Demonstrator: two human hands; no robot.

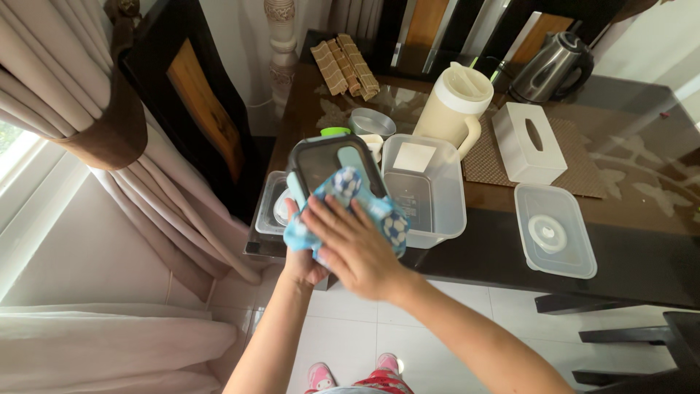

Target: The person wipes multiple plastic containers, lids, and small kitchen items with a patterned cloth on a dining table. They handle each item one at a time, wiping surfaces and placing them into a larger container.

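My left hand (302, 255) holds up a dark-framed container lid (328, 157) with a teal clip, gripping it from below at its near edge. My right hand (357, 244) presses a blue cloth with white patterned patches (364, 204) flat against the lid's surface, fingers spread over it. Both hands hover above the near left edge of a dark glass-topped table (642, 182). Much of the lid's lower part is hidden by the cloth and my right hand.
A clear plastic tub (445, 197) sits just behind the lid, a smaller container (271, 208) to its left. A lidded clear box (554, 230), white tissue box (529, 142), cream jug (452, 106), steel kettle (550, 66) and rolled mats (346, 66) stand on the table. Curtains (109, 146) hang at left.
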